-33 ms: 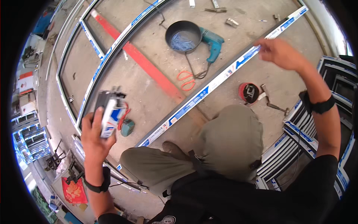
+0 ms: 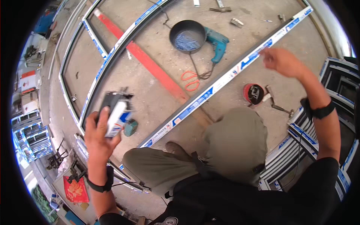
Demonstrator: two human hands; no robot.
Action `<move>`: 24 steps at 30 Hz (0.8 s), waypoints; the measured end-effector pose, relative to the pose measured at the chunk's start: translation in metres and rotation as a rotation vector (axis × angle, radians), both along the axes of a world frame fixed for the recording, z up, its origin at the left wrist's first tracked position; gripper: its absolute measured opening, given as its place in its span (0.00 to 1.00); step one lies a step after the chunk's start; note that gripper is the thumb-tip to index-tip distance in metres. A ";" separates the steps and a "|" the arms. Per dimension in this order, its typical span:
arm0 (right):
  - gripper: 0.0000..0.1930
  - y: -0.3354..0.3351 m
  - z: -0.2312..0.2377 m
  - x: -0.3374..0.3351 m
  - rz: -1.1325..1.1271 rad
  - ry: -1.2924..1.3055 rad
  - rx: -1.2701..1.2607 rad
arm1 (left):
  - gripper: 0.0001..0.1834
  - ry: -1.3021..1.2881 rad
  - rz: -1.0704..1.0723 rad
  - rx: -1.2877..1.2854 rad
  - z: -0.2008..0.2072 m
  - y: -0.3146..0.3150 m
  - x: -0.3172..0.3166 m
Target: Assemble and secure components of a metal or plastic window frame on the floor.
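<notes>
My left hand (image 2: 100, 137) is closed round a short cut piece of metal frame profile (image 2: 117, 114), dark on one side with white and blue film on the other. It holds the piece raised above the floor, left of a long profile bar (image 2: 202, 96) in similar film. Over at the right, my right hand (image 2: 284, 63) hovers by the bar's near edge, index finger stretched and the others loosely bent. Nothing shows in it; whether the fingertip touches the bar cannot be made out.
Beyond the bar are a black pan (image 2: 187, 35) of blue fasteners, a teal drill (image 2: 217, 44) and orange-handled scissors (image 2: 190, 81). A red tub (image 2: 253, 93) and a hammer (image 2: 277, 101) lie nearer. Stacked frames (image 2: 287, 153) stand right; a red strip (image 2: 153, 67) crosses the floor.
The view has shifted slightly. My right hand has come a little nearer to me relative to the bar. The held piece has moved right, partly covering the red item behind it.
</notes>
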State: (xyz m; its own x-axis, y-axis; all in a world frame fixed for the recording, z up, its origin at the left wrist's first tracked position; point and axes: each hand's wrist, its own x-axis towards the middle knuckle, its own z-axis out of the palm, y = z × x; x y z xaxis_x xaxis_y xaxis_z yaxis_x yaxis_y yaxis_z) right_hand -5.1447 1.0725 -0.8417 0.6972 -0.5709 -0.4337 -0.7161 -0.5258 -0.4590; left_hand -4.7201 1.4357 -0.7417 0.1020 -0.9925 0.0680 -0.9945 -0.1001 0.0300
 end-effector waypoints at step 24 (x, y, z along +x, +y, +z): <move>0.17 0.102 -0.195 -0.033 -0.033 0.333 0.067 | 0.48 -0.183 0.179 0.077 -0.108 -0.081 -0.038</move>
State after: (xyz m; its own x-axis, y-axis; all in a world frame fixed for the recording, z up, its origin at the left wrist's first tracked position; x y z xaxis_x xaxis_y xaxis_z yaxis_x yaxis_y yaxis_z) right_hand -5.1780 1.1743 -1.0363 0.4927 -0.5533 -0.6716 -0.8486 -0.4763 -0.2302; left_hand -4.7586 1.3545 -0.8501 0.2697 -0.9626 0.0268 -0.9488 -0.2704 -0.1635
